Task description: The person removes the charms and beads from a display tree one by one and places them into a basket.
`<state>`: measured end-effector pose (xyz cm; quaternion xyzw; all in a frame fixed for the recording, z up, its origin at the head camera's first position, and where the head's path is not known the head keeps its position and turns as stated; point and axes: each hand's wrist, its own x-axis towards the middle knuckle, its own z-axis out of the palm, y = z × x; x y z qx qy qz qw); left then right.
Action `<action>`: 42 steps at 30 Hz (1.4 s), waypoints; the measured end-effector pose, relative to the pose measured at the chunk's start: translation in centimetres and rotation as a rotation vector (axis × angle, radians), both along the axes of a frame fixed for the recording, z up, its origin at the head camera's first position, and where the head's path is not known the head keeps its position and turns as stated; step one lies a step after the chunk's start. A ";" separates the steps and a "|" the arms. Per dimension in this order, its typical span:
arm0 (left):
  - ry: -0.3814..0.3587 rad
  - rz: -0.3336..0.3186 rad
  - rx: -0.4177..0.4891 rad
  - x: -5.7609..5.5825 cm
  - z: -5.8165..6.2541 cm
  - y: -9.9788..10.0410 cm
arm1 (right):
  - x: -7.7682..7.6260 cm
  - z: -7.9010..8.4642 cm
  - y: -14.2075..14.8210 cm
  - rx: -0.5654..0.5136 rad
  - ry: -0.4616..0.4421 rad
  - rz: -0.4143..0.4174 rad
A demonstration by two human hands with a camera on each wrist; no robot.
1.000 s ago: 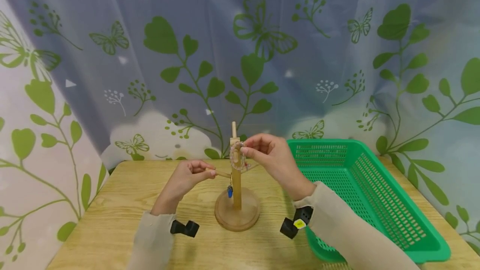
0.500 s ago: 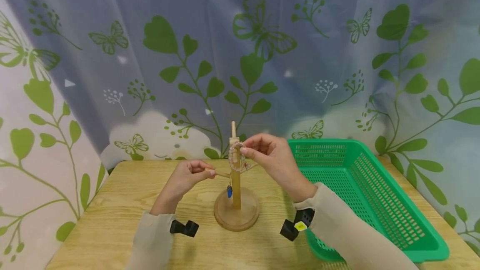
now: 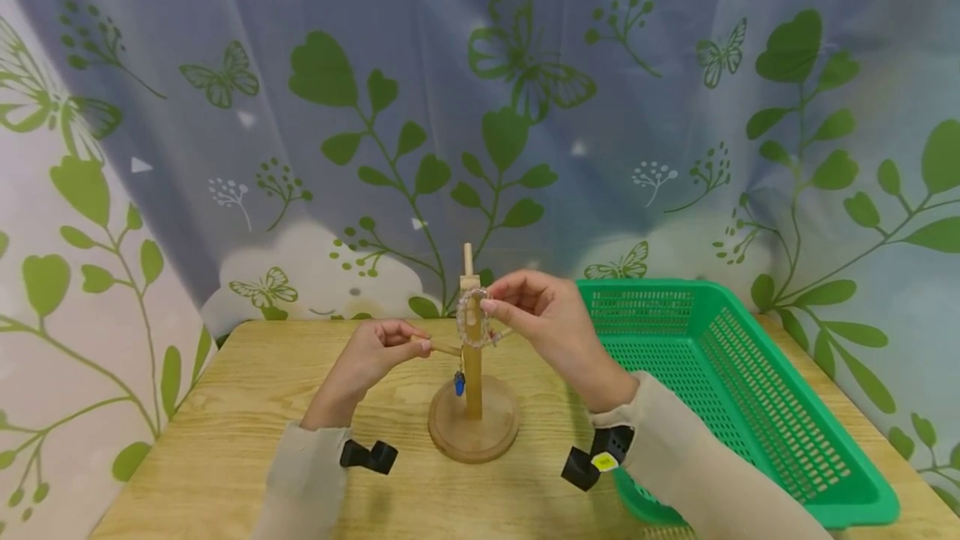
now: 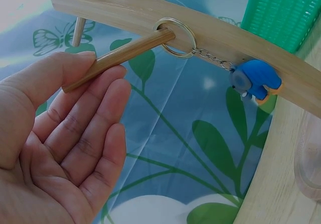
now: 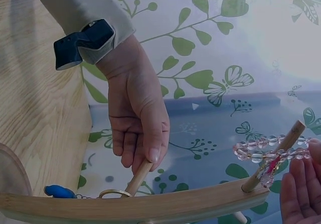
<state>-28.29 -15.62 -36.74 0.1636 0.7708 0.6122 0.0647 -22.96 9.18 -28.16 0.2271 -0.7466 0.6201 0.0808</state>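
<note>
A wooden peg stand (image 3: 474, 398) with a round base is upright on the table. My left hand (image 3: 367, 361) pinches the end of one of its side pegs (image 4: 120, 54) between thumb and fingers. On that peg hangs a keychain (image 4: 188, 35), its metal ring around the wood near the post and a blue animal charm (image 4: 261, 77) dangling below. Higher up, my right hand (image 3: 555, 327) pinches a clear and pink beaded bracelet (image 5: 256, 158). The bracelet loops around an upper peg (image 5: 294, 133), a small red-pink piece dangling from it.
To the right is a green perforated basket (image 3: 795, 382), with my right forearm crossing its near corner. The wooden table (image 3: 300, 373) ends at the back against a leaf-patterned curtain (image 3: 420, 65).
My right hand and the bracelet have dipped very slightly. My left hand keeps its pinch on the peg, and the stand and keychain stay in place.
</note>
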 end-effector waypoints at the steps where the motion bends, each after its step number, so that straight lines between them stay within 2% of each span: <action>1: -0.005 0.000 0.000 0.0 0.0 0.0 | 0.1 0.0 0.0 0.000 0.000 0.002; 22: 0.011 -0.016 0.007 0.1 0.2 0.0 | 0.7 0.3 0.0 -0.040 0.025 0.065; 42: 0.010 -0.013 0.001 0.1 0.1 -0.1 | 2.0 0.3 0.6 -0.041 0.015 0.083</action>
